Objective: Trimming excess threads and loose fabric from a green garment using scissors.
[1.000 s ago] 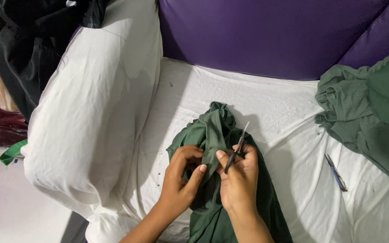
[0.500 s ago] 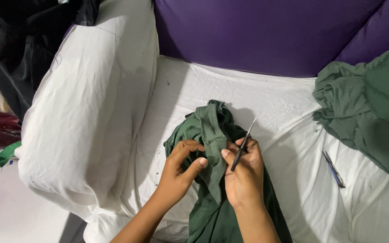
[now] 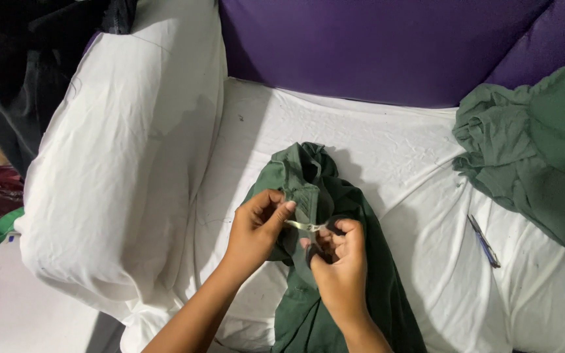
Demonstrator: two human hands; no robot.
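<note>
green garment [image 3: 335,216] pinched by left hand [image 3: 256,225], right hand [image 3: 341,261] fingers gripping small snips [image 3: 305,226], now turned level; earlier upright

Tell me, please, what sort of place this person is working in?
Probably a home sofa used for sewing: a purple upholstered backrest, a white sheet-covered seat and armrest, and heaps of green garment fabric.

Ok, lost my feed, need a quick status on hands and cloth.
Left hand pinching green garment fold. Right hand holding small metal snips at the fabric. Nothing in the way.
</note>
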